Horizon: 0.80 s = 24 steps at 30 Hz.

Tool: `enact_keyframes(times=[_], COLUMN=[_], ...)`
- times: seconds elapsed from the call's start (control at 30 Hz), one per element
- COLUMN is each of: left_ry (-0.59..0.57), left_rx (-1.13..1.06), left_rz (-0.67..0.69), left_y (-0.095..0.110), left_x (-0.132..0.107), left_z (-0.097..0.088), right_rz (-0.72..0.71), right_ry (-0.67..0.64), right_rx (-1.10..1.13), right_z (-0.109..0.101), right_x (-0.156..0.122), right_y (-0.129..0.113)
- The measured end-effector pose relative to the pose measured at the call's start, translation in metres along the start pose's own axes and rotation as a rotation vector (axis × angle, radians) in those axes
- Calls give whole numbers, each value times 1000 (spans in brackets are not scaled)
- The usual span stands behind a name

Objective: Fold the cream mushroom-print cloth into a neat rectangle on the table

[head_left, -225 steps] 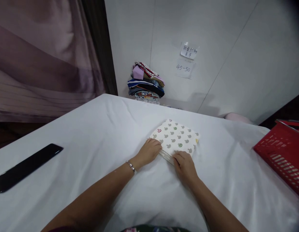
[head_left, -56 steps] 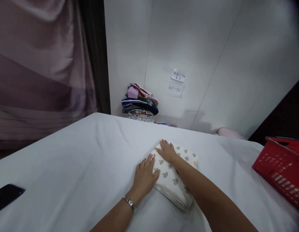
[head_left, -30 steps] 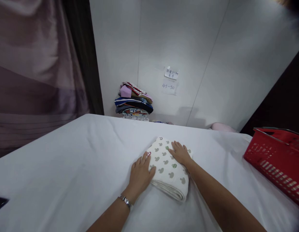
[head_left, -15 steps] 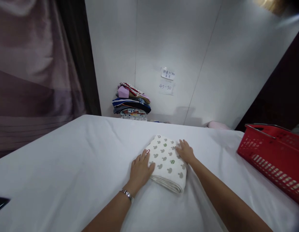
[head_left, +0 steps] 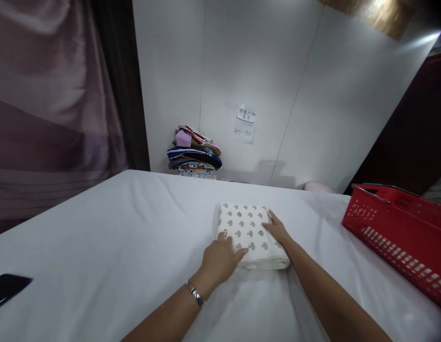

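A folded white cloth [head_left: 247,232] printed with grey, green and red mushrooms lies on the white-covered table, its thick folded edge toward me. My left hand [head_left: 220,259], with a silver bracelet at the wrist, grips its near left corner. The thumb rests on top, and the other fingers are at the left edge, their tips partly hidden. At the right edge, my right hand [head_left: 279,232] holds the cloth with its thumb over the top and its forefinger along the side. The remaining fingers of that hand are mostly out of sight.
A red plastic basket [head_left: 395,232] with a metal handle stands at the right. Behind the table's far edge rises a stack of folded fabrics [head_left: 195,154] against the white wall. A black flat object [head_left: 8,287] lies at the left edge. A curtain [head_left: 45,118] hangs left.
The cloth has turned anticlockwise between my hands, so its folded edge now runs nearly level across my view. My left hand has shifted right with its thumb further over the top.
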<state>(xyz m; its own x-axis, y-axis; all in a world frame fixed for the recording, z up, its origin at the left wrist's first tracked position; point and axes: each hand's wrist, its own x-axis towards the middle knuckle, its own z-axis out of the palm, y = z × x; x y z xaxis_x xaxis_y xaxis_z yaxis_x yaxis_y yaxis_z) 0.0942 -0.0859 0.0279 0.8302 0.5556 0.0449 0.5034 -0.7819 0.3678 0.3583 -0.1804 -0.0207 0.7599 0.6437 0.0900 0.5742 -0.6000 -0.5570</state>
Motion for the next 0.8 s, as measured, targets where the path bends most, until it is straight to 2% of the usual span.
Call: enact_keyframes(times=[0.07, 0.13, 0.23, 0.33, 0.4, 0.47, 0.57, 0.67, 0.8], left_ry=[-76, -102, -118, -130, -93, -53, -88, -120, -219], left_rx=[-8, 16, 64, 119, 176, 215, 234, 281, 234], left_rz=[42, 64, 78, 63, 87, 154, 214, 224, 277], left_y=[8, 12, 14, 19, 22, 24, 29, 37, 43], left_x=[-7, -11, -14, -17, -19, -22, -26, -32, -37], left_z=[-7, -12, -19, -22, -19, -13, -2, 1, -18], right_rz=[-17, -39, -105, -227, -300, -346, -396, -460, -509], right_ry=[-42, -59, -56, -96, -145, -195, -222, -218, -204], right_rx=[-26, -67, -113, -120, -118, -131, -179, -237, -274], right_z=[-14, -22, -22, -9, 3, 14, 31, 48, 64], right_x=[9, 13, 7, -6, -13, -17, -18, -19, -22], right_y=[0, -3, -21, -51, -75, -98, -124, -134, -129])
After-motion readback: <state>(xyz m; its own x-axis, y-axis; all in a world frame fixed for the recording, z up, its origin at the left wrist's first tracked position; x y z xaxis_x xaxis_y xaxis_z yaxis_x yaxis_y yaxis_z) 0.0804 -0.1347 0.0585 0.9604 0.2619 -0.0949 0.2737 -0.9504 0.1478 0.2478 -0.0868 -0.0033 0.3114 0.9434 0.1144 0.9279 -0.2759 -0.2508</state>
